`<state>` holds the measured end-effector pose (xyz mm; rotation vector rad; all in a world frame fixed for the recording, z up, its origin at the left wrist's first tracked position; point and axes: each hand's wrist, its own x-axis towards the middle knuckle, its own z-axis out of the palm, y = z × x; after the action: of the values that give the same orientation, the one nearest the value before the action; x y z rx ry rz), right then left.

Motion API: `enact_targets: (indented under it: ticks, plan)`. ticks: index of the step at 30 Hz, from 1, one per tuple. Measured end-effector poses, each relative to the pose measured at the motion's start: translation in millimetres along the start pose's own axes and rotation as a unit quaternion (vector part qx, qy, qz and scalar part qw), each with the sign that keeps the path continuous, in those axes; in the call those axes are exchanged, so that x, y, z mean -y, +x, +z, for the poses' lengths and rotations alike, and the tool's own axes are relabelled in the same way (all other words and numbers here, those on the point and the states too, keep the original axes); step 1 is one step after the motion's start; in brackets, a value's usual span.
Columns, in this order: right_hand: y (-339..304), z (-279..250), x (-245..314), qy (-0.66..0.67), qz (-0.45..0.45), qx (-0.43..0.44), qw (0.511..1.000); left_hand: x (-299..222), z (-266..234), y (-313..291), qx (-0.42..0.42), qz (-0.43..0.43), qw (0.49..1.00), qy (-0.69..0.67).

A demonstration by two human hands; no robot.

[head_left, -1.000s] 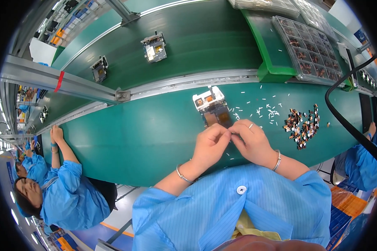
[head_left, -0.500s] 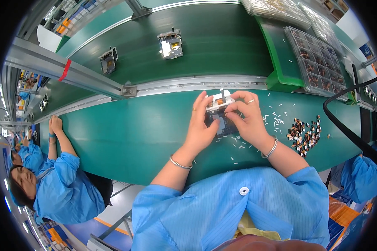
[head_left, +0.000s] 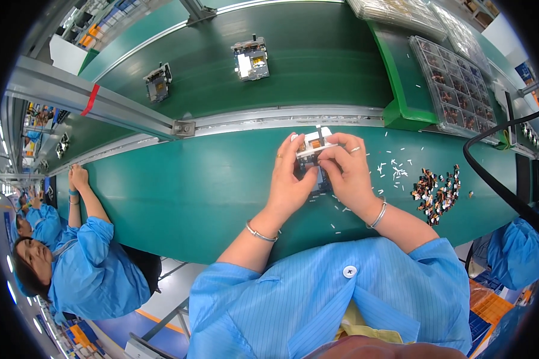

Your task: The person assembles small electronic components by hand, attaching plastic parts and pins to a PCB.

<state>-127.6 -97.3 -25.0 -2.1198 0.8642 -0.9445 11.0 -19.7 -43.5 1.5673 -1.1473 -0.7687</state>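
Observation:
Between my two hands, above the green bench, is a small electronic assembly [head_left: 315, 143] with a white frame at its far end and a dark body nearer me. My left hand [head_left: 287, 182] grips its left side, fingers behind and thumb in front. My right hand [head_left: 348, 173] is bent round its right side, with the thumb and forefinger pinched close together at the middle. Whether a tiny part sits between those fingertips is hidden.
Small white strips [head_left: 395, 172] lie scattered right of my hands, beside a pile of small orange, black and white parts [head_left: 437, 194]. Beyond the metal rail [head_left: 281, 118], two similar assemblies [head_left: 250, 58] sit on the green belt. A compartment tray [head_left: 455, 84] stands far right; a co-worker [head_left: 96, 263] sits left.
The assemblies on the belt have shifted slightly to the right. My right hand has moved in a little toward the middle of the assembly; my left hand keeps its hold.

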Motion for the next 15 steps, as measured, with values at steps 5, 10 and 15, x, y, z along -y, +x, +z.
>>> enact_targets:
  ticks: [5, 10, 15]
  plan:
    - [0.1, -0.8, 2.0, -0.008, -0.015, -0.005, 1.000, 7.5, 8.4, 1.9, -0.057, 0.013, 0.998, -0.022]
    - [4.7, -7.2, -3.3, -0.020, -0.038, 0.026, 0.999, 1.3, 5.0, 6.0, -0.052, 0.010, 0.998, -0.028]
    - [10.9, -14.6, 0.8, 0.015, -0.002, 0.075, 0.997, -5.5, 1.2, 9.8, -0.028, -0.007, 0.999, -0.024]
